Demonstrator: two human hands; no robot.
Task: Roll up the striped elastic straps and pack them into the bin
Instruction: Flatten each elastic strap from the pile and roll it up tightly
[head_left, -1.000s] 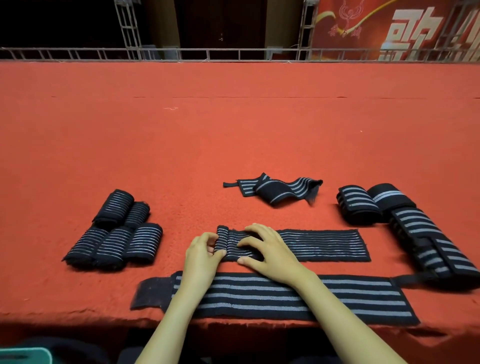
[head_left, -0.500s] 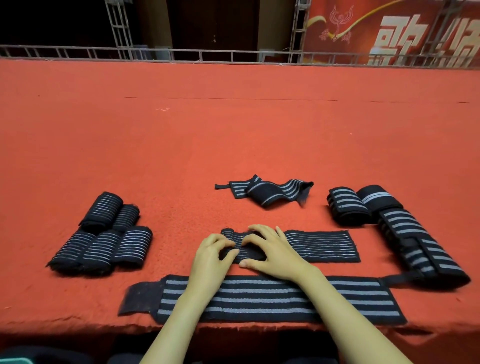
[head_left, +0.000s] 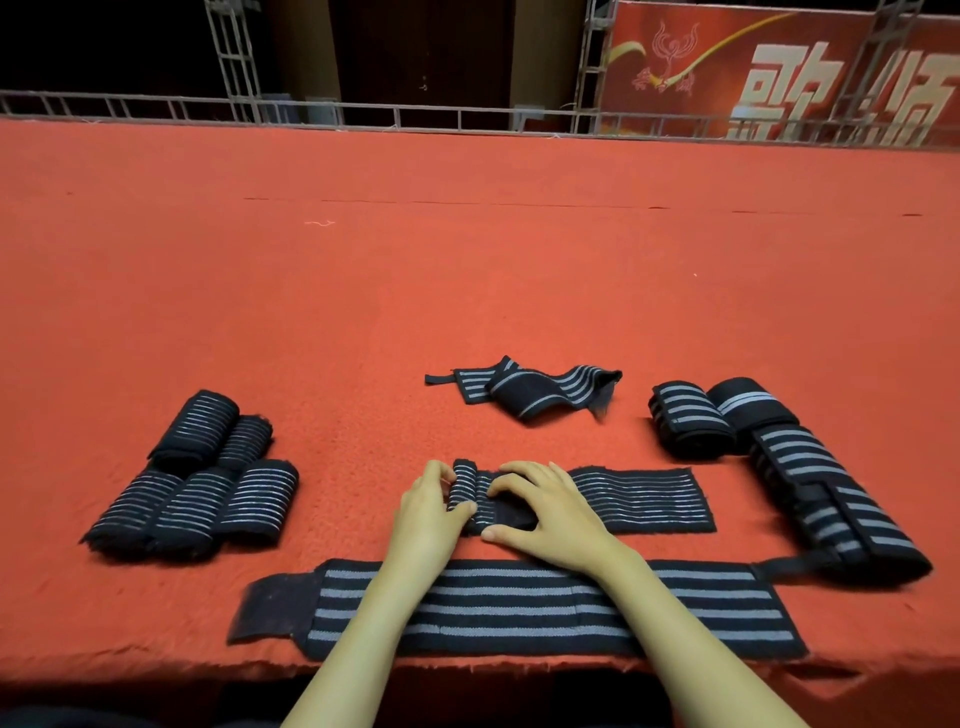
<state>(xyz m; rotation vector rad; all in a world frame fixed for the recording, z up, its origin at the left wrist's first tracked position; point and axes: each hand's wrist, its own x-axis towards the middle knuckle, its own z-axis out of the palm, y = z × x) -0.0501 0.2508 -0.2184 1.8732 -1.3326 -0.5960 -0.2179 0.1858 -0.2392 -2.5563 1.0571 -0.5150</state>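
A thin-striped black strap (head_left: 639, 499) lies flat in front of me, its left end wound into a small roll (head_left: 464, 486). My left hand (head_left: 426, 512) pinches that roll, thumb at the near side. My right hand (head_left: 545, 506) rests on the strap just right of the roll, fingers curved over it. A wider strap with broad grey stripes (head_left: 519, 610) lies flat under my forearms at the carpet's front edge. Several rolled thin-striped straps (head_left: 200, 480) sit in a cluster at left. No bin is in view.
A loose crumpled strap (head_left: 530, 391) lies beyond my hands. At right are rolled and folded broad-striped straps (head_left: 779, 457). All rest on a red carpeted platform (head_left: 467, 270), with a metal railing (head_left: 363, 111) and a red banner (head_left: 779, 73) at the back.
The rolled end has grown tighter and my hands have closed in round it, shifting slightly right. The camera has tilted, so everything sits a little higher in view.
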